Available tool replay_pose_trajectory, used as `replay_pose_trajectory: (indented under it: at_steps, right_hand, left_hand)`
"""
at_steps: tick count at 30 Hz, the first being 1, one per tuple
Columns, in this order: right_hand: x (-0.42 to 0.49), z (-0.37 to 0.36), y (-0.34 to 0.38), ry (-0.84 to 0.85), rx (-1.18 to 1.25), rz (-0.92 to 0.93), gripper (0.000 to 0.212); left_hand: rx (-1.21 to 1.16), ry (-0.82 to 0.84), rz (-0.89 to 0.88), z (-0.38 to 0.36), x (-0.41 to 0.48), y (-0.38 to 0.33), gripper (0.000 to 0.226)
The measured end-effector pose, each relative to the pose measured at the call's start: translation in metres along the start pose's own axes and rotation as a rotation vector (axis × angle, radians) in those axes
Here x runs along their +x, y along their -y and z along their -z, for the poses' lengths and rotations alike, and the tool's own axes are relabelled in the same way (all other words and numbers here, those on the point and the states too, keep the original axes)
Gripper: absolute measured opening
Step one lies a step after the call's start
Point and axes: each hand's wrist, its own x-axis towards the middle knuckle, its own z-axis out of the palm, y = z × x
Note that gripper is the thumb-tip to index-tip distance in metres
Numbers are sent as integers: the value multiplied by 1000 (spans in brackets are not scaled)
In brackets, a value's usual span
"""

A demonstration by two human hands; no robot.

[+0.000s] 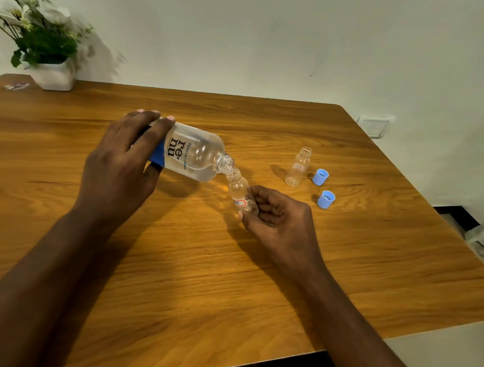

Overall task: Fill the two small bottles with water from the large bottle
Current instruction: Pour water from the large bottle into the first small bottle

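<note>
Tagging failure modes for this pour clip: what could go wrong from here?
The mouth of the large bottle looks wider than the neck of the held small bottle, so water may spill onto the table.
The right hand pinches that bottle low and tilted; it could slip.
The other small bottle stands uncapped near the right hand and might get knocked over.

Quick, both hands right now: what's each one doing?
Left hand: gripping the large bottle, tipped.
Right hand: holding a small bottle.
</note>
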Motion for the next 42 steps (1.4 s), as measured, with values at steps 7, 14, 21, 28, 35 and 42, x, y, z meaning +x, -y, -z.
replay_pose_trajectory:
  at_steps: [7,14,21,28,35,42]
  right_hand:
    - [0,0,2,-1,-13,15,48]
    - [0,0,2,1,-20,28,50]
    - [0,0,-2,0,-19,-2,38]
    - [1,0,-2,-3,-11,-5,43]
    - [1,0,-4,-2,-3,-29,39]
    - [0,1,1,10,-4,-25,40]
  left_hand:
    - [4,-5,-3,0,0,0,66]
    - [9,-1,-1,0,-1,1,67]
    - [10,-10,-3,-1,0,2,67]
    - [13,-15,-5,-2,0,2,69]
    - [9,-15,-1,-2,0,3,67]
    - [9,-11,-5,-1,0,2,66]
